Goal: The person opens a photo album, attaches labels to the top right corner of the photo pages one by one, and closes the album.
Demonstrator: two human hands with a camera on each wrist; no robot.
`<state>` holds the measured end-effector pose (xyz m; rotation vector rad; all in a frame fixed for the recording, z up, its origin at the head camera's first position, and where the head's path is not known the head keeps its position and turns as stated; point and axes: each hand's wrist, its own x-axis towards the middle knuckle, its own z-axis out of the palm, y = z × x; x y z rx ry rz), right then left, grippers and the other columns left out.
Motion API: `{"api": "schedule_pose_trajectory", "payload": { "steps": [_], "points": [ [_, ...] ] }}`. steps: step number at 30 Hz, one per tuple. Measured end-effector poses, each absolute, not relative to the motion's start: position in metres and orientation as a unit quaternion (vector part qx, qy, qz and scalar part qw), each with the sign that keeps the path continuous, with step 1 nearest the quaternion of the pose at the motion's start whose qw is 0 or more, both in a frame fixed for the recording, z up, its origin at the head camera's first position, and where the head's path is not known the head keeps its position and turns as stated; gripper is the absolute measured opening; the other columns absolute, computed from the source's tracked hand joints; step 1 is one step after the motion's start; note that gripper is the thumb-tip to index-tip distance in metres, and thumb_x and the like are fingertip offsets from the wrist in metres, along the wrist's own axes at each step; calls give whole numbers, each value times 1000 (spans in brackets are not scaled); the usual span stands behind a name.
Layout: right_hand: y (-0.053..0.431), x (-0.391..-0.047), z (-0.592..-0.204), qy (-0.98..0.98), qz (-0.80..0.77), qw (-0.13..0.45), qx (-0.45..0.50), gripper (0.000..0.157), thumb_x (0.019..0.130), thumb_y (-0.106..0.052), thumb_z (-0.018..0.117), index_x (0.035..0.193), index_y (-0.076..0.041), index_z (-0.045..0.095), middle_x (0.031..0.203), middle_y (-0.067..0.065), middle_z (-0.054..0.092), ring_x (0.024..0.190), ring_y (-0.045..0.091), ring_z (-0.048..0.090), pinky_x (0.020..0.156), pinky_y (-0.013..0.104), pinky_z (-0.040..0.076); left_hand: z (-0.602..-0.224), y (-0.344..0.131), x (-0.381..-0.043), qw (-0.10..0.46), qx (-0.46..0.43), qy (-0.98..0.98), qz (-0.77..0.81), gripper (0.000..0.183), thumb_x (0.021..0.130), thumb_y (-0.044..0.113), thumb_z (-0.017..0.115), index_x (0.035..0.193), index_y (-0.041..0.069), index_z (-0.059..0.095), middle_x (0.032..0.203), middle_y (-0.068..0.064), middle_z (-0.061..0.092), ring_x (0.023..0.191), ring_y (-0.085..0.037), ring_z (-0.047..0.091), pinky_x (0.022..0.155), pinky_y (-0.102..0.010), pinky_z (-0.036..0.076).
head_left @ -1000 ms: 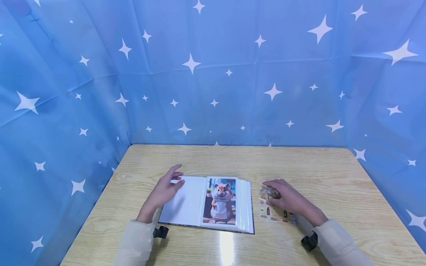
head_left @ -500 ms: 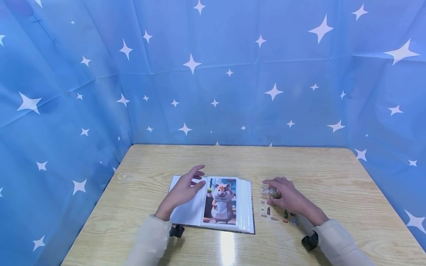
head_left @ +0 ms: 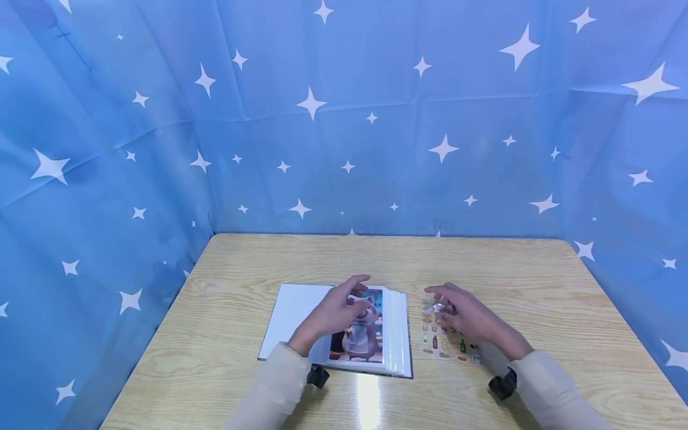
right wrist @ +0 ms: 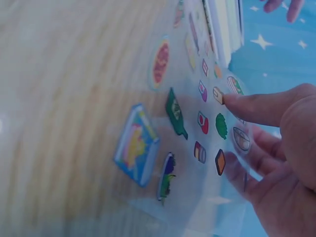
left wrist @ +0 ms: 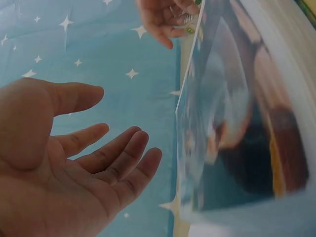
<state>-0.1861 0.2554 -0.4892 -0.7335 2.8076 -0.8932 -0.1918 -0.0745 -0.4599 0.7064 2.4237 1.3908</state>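
A photo album (head_left: pixel 294 313) lies open on the table, its left page white. On its right page is a picture (head_left: pixel 367 345) of a hamster-like animal in an apron. My left hand (head_left: pixel 334 310) hovers over that picture and covers part of it; in the left wrist view its fingers (left wrist: pixel 121 163) are spread, loosely bent, and hold nothing. To the right of the album, my right hand (head_left: pixel 467 313) pinches a clear sticker sheet (head_left: pixel 445 346) by its far part. The right wrist view shows the thumb (right wrist: pixel 261 107) on the near side and fingers behind the transparent sheet, printed with small food and bottle stickers.
The light wood-grain table (head_left: pixel 516 269) reaches back to a blue curtain (head_left: pixel 376 137) with white stars, which also hangs along both sides. Each wrist carries a small black camera, such as the left one (head_left: pixel 318 377). Light glares on the table in front of the album.
My left hand has moved rightward, from the album's left page to over the picture. My right hand stays at the sticker sheet, with its fingers slightly shifted.
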Motion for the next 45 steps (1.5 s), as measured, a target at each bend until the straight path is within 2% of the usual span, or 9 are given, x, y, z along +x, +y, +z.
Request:
{"api": "schedule_pose_trajectory", "payload": {
  "steps": [6, 12, 18, 25, 32, 39, 45],
  "points": [
    [255, -188, -483, 915, -306, 23, -262, 44, 89, 0, 69, 131, -2, 56, 103, 0, 62, 86, 10, 59, 70, 28, 53, -463, -63, -193, 150, 243, 820, 497, 51, 103, 19, 53, 151, 19, 39, 135, -11, 57, 118, -21, 58, 92, -33, 52],
    [254, -190, -479, 909, -321, 11, -267, 38, 88, 4, 69, 123, -3, 56, 103, 0, 62, 86, 9, 60, 71, 26, 53, -465, -50, -192, 165, 239, 809, 512, 51, 102, 23, 54, 151, 20, 38, 137, -12, 55, 122, -23, 56, 95, -33, 51],
    [250, -188, -468, 891, -361, -5, -276, 33, 85, 10, 70, 111, -6, 57, 98, 1, 62, 82, 9, 61, 67, 26, 53, -466, -31, -190, 171, 231, 813, 506, 52, 102, 25, 55, 151, 20, 38, 137, -12, 56, 122, -20, 57, 98, -32, 50],
    [247, -186, -456, 875, -396, -1, -279, 30, 87, 8, 68, 109, -8, 56, 100, 3, 62, 78, 9, 62, 63, 27, 53, -470, -11, -189, 192, 221, 792, 537, 54, 101, 22, 57, 151, 16, 37, 136, -14, 57, 123, -20, 58, 101, -31, 48],
    [249, -187, -447, 874, -392, -12, -287, 29, 87, 7, 69, 109, -8, 56, 99, 4, 65, 79, 8, 63, 62, 28, 53, -468, 4, -188, 216, 206, 769, 565, 55, 101, 20, 57, 152, 18, 35, 137, -11, 58, 118, -11, 60, 95, -24, 49],
    [251, -187, -438, 870, -404, 3, -282, 25, 91, 3, 67, 107, -14, 57, 90, 5, 66, 77, 20, 66, 65, 29, 53, -467, 13, -187, 209, 209, 773, 561, 54, 102, 22, 57, 151, 22, 36, 126, 4, 66, 109, -6, 64, 94, -24, 50],
    [249, -186, -434, 867, -412, 7, -281, 24, 92, -1, 68, 108, -15, 57, 88, 1, 66, 77, 18, 66, 67, 31, 53, -466, 17, -186, 206, 195, 771, 571, 51, 101, 24, 59, 149, 28, 41, 115, 12, 70, 102, -2, 65, 94, -28, 50]
  ]
}}
